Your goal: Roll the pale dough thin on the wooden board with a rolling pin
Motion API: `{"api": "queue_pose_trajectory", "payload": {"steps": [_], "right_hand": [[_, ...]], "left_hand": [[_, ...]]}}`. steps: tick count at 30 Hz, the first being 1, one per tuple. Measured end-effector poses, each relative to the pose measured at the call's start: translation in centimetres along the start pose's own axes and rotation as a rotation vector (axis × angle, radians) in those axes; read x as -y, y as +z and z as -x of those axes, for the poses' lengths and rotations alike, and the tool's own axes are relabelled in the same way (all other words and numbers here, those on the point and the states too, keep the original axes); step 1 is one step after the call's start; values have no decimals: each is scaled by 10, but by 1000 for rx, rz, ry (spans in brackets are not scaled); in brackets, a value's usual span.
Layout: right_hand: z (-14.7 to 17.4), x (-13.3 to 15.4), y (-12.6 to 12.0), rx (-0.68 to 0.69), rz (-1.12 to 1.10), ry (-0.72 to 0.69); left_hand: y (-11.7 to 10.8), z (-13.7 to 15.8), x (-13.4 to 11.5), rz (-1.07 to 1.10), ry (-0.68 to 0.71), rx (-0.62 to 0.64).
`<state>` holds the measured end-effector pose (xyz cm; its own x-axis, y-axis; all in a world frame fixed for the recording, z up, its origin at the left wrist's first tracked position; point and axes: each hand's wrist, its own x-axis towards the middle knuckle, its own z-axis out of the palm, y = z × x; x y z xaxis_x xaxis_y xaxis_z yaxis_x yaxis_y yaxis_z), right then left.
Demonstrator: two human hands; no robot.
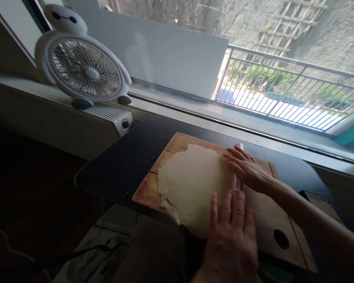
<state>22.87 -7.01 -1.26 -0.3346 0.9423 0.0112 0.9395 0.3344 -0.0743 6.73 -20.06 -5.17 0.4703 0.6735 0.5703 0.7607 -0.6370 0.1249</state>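
A wide, thin sheet of pale dough (191,181) with ragged edges lies on a wooden board (149,188). Part of it hangs over the near edge. Along its right side lies a rolling pin (238,184), bearing a white label with red marks and mostly covered by my hands. My right hand (246,167) reaches in from the right, its fingers stretched flat across the pin's far part. Nearer to me, my left hand (233,236) rests palm down over the pin's near part, fingers extended forward and slightly apart. Its palm side is hidden.
The board lies on a dark table (115,169) beside a window. To the left, a white fan (91,74) stands on the sill by a radiator (124,122). The board has a round hole (281,239) near its right end. Cables (106,248) run below the table at left.
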Motion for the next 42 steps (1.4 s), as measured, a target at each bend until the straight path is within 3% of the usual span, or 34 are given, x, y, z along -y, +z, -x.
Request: {"api": "queue_pose_trajectory", "payload": {"steps": [2,4,10,13,16,21,24,27,31,34,37,42], "right_hand": [[16,-17,2,-11,8,30],[14,-16,2,-6,7,40],[-63,60,-6,-57,-50,-60],[-80,78,-9,-80,-68,-112],[-58,54,-9,-66,-65,-99],[15,-20,-4,-2,-81,35],[25,-31,-3,-16,-80,72],[-5,-2,-3,-13,-103,40],[-65,65,-6,-87,-131,-75],[-86,89,-8,-110,-170,-160],[-72,64,-4,-122,-155,-125],[-14,-28,8,-98,-270,140]], "left_hand": [[6,0,-5,5,59,-48],[5,0,1,8,72,-39],[-17,5,46,-1,-97,55],[-16,5,47,-43,-124,53],[-4,4,29,-58,-67,22],[24,-3,-10,42,123,-70],[26,-7,-13,68,161,-115],[10,-5,8,33,111,-78],[-14,3,40,-8,-30,-6],[-16,7,46,-25,-44,38],[-5,6,34,-26,-33,-16],[13,-3,9,10,15,-41]]}}
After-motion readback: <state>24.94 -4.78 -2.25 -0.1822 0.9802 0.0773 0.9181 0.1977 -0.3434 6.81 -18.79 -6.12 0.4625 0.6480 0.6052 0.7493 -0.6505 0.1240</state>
